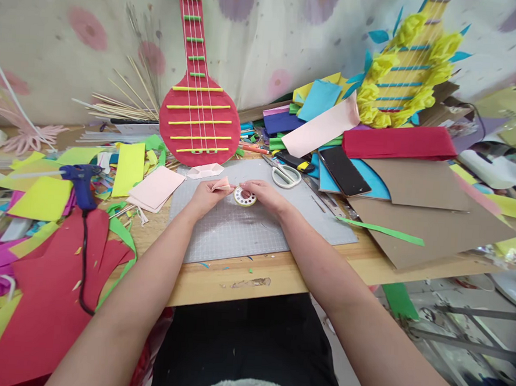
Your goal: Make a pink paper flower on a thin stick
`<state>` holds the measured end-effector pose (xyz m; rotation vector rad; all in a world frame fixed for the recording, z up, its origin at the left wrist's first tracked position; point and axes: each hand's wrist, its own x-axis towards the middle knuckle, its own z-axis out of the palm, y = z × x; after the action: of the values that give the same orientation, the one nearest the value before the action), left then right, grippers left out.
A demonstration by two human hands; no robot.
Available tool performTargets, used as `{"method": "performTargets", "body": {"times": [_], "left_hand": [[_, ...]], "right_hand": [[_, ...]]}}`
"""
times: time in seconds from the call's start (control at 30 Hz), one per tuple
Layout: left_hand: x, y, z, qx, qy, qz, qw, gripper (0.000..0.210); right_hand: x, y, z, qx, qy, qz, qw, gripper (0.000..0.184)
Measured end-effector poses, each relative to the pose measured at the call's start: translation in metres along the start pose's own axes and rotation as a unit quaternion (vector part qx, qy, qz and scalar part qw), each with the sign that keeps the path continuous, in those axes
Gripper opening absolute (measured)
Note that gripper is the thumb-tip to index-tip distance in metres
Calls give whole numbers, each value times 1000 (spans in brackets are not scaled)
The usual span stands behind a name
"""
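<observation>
Over the grey cutting mat [220, 231], my left hand [206, 198] is closed on a small folded piece of pale pink paper [221, 184]. My right hand [266, 196] grips a roll of tape [245, 197] whose core has a ring of dark dots. The two hands are close together, with the tape roll between them. Just behind my left hand, a folded pale pink paper shape [204, 170] lies on the mat's far edge. Flat pale pink paper sheets [157, 188] are stacked to the left. White-handled scissors [286, 176] rest beyond my right hand.
A red paper instrument [200, 122] with yellow strips leans at the back. Left lie a blue glue gun [81, 185] and red paper [55, 285]. Right are a phone [344, 171], brown cardboard [431, 227], and a yellow flowered instrument [402, 79].
</observation>
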<state>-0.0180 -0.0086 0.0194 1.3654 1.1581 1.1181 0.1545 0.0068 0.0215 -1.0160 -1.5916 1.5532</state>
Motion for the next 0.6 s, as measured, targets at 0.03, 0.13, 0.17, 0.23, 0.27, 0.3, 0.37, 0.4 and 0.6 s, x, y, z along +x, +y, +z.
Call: {"method": "performTargets", "body": {"times": [0.03,0.13,0.17,0.23,0.27,0.3,0.37,0.4,0.6], "left_hand": [[1,-1,-1,9,-3,10,1000,17],[2,-4,-2,51,-4,54,997,14],[3,-6,-3,69,-2,70,995,13],[4,-7,-4,100,2,95,990,12],[4,-8,-5,111,5,105,988,11],[4,-8,-5,119,8,115,986,9],[3,-7,-5,143,9,134,981,6],[3,-5,-5,157,9,143,977,6],[1,2,-2,128,38,136,982,4]], "right_hand": [[0,0,0,2,1,4,1000,36],[1,1,0,3,1,12,1000,36],[1,1,0,1,-1,13,1000,36],[2,2,0,-4,-4,17,1000,36],[2,2,0,-5,-5,18,1000,36],[2,2,0,-5,-4,19,1000,35],[1,1,1,-4,-1,20,1000,35],[1,1,1,-3,4,21,1000,34],[3,4,-1,22,30,37,999,33]]}}
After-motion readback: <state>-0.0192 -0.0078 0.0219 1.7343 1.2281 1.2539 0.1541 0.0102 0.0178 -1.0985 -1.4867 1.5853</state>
